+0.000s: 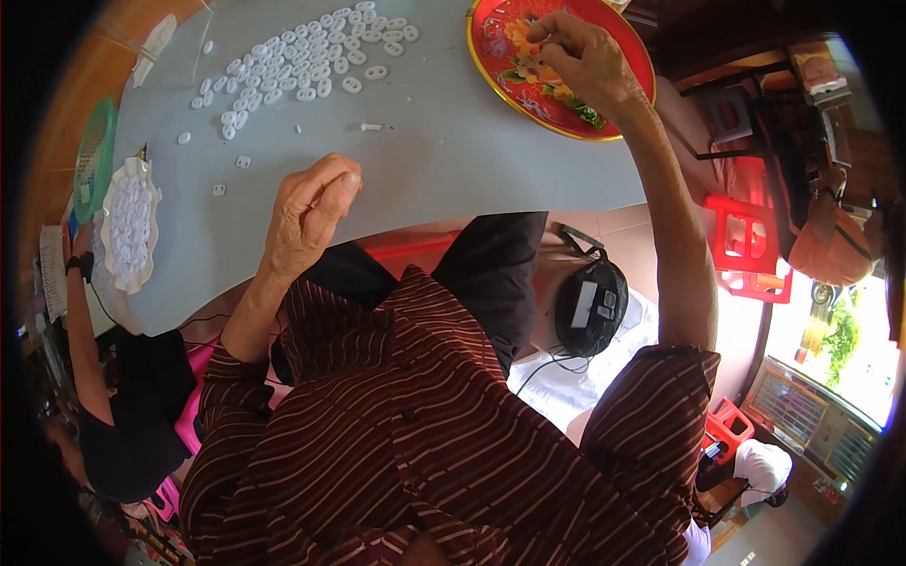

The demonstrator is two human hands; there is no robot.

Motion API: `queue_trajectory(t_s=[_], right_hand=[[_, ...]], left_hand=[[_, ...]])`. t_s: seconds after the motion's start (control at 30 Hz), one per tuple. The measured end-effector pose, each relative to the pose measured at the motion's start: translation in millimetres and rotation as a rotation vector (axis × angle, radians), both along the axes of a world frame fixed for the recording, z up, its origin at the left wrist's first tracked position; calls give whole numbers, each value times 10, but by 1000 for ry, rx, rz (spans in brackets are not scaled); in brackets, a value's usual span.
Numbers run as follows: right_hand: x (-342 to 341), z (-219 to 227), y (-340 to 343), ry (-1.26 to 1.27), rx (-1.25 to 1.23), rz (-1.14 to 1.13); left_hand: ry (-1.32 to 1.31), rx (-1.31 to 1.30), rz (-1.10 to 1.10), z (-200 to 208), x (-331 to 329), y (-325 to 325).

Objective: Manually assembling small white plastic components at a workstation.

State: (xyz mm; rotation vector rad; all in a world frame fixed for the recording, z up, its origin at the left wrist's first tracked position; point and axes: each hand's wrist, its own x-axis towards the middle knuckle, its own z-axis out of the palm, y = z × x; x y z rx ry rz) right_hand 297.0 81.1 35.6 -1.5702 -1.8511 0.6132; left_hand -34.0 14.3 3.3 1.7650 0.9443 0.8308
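Note:
My left hand (316, 212) is closed just above the near edge of the grey table (453, 170). Its thumb presses against curled fingers, and whatever lies inside is hidden. Over the red floral tray (491, 80) with a gold rim, my right hand (590, 66) has bent fingers, with a gap between thumb and forefinger. No piece shows clearly between them. Small whitish bits lie in that tray. Many white oval two-hole plastic pieces (311, 57) spread over the far left of the table. A small white peg-shaped piece (372, 126) lies between my hands.
At the table's left edge stand a scalloped white dish (130, 226) full of small white pieces and a green basket (92, 160). Two white squarish pieces lie near my left hand. Another person's arm (85, 349) is at the left. Red stools (741, 236) stand at the right.

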Motion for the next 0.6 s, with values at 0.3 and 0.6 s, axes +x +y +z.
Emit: queue_trajectory(t_s=[0.3,0.6], right_hand=[[7,5,14,-69,3,-33],[108,-22,5,8,-42,-10]], left_hand=[[-27,1,-10,0,-12,0],[-23,-14,-5,2,-12,-1]])
